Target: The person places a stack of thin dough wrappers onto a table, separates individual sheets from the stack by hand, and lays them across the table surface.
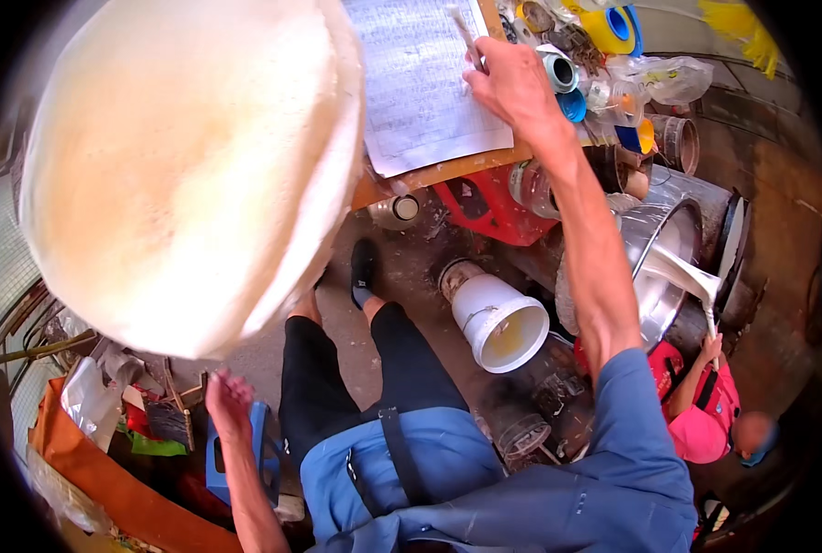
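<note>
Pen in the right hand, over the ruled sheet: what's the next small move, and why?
Probably lower the pen tip onto the ruled sheet and write. The right hand grips the pen over the paper on the clipboard, near the sheet's right edge. The left hand rests low by the blue stool, so it steadies nothing on the board.

At eleven o'clock we see a cream disc (189, 157); at five, a white bucket (498, 323); at seven, a blue stool (261, 456).
</note>
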`<state>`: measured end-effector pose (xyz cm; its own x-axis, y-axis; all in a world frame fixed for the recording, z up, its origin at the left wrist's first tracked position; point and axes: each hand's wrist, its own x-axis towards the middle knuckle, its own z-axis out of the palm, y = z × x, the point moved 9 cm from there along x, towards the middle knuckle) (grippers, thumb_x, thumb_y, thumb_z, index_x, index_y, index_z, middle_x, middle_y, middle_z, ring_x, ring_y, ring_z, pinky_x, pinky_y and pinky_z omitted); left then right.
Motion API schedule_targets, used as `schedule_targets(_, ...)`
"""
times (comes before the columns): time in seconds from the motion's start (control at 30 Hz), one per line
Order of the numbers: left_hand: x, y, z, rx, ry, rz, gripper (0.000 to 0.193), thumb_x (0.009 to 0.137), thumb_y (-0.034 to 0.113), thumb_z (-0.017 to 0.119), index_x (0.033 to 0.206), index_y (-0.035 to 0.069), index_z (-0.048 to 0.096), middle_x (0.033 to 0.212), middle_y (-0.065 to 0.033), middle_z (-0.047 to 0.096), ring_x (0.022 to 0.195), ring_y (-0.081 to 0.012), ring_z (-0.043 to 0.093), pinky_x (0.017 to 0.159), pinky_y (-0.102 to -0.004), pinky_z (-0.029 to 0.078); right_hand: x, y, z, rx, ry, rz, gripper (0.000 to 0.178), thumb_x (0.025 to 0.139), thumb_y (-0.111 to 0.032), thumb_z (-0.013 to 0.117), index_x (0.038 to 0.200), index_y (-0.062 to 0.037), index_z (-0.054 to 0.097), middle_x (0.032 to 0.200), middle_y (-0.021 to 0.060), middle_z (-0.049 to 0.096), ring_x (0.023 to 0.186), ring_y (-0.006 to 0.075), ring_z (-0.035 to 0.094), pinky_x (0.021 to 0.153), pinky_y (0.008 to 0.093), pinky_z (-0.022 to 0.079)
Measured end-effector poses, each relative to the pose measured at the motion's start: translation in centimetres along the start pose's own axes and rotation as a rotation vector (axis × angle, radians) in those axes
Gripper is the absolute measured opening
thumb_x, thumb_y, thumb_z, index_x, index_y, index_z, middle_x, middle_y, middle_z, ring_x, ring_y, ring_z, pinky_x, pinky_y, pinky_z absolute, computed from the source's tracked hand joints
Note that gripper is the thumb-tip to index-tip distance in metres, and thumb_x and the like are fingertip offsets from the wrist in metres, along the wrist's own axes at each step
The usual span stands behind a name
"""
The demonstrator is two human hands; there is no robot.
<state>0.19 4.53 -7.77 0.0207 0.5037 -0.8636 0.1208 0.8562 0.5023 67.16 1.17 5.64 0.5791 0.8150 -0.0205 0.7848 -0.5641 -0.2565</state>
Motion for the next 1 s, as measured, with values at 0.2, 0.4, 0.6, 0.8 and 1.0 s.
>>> schedule_targets(0.2, -0.3, 16.5, 3.9, -0.383, -0.118, 0.223, 0.062, 0.097, 0.052, 0.043, 0.13, -0.001, 0.048, 0.127, -0.0155, 0.057, 0.123, -0.0305, 0.049, 0.106, -0.0455, 0.036, 2.1, -6.6, -5.0, 0.282, 0.1, 0.126, 0.059, 0.08, -0.048, 0.072, 0.116, -0.0029, 0.062, 0.089, 0.0125, 0.069, 0.083, 0.0215, 0.067, 0.075, 0.0371, 0.052)
schedule_targets(0.4, 2.2, 27.4, 10.5, -0.454, -0.204, 0.446, 0.048, 0.101, 0.034, 0.037, 0.136, 0.002, 0.047, 0.131, -0.0156, 0.056, 0.118, -0.0303, 0.056, 0.101, -0.042, 0.047, 1.4, -18.0, 3.3, 1.461, -0.489, 0.387, 0.08, 0.082, -0.056, 0.067, 0.133, 0.0017, 0.047, 0.124, 0.014, 0.059, 0.112, 0.0231, 0.057, 0.098, 0.0333, 0.044)
schedule_targets(0.6, 1.3, 28.2, 12.2, -0.67, -0.568, 0.237, 0.068, 0.097, 0.053, 0.039, 0.135, -0.003, 0.047, 0.137, -0.0142, 0.053, 0.127, -0.0301, 0.048, 0.11, -0.0421, 0.036, 0.9, -17.6, 2.3, 1.421, -0.458, 0.407, 0.074, 0.077, -0.038, 0.076, 0.13, 0.0057, 0.048, 0.121, 0.0181, 0.06, 0.11, 0.0255, 0.06, 0.096, 0.034, 0.048)
schedule_targets(0.8, -2.9, 28.6, 11.0, -0.429, -0.483, 0.432, 0.067, 0.085, 0.034, 0.069, 0.137, -0.001, 0.045, 0.133, -0.0124, 0.055, 0.122, -0.025, 0.052, 0.104, -0.0372, 0.041, 0.2, -19.7, -1.7, 1.277, -0.382, 0.286, 0.064, 0.077, -0.024, 0.076, 0.125, 0.0095, 0.051, 0.114, 0.0204, 0.063, 0.1, 0.0262, 0.065, 0.089, 0.0344, 0.053)
schedule_targets(1.0, -7.6, 26.0, 10.9, -0.277, -0.437, 0.508, 0.056, 0.075, 0.012, 0.071, 0.126, -0.004, 0.053, 0.115, -0.0131, 0.062, 0.104, -0.0256, 0.061, 0.088, -0.0379, 0.052, -2.7, -20.9, -4.3, 1.276, -0.366, 0.22, 0.061, 0.077, -0.02, 0.075, 0.123, 0.0117, 0.051, 0.113, 0.0221, 0.063, 0.098, 0.0279, 0.066, 0.088, 0.0341, 0.054)
